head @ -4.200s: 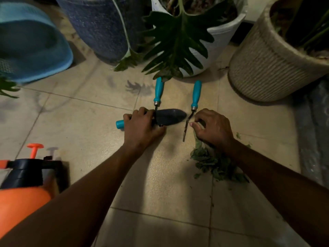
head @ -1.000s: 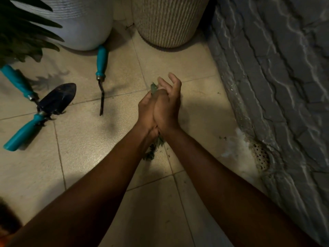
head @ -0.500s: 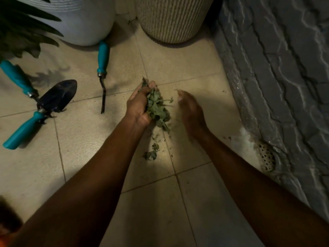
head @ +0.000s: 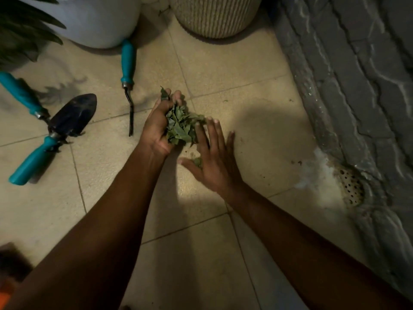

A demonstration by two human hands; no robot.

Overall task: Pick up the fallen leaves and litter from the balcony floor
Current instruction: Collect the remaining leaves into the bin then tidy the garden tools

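Left hand (head: 157, 128) grip clamped on leaves (head: 182, 127) (cupped), right hand (head: 214, 162) fingers spread, touching clump

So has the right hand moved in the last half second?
Yes. The right hand has closed in leftward toward the leaves in the left hand, away from the floor drain.

Crumpled green leaves (head: 182, 126) bunched above the tiled floor (head: 234, 63).

Both bare forearms reach forward. The left hand (head: 157, 128) is cupped, palm turned inward and fingers curled; the right hand (head: 213, 163) lies flat beside it, fingers spread.
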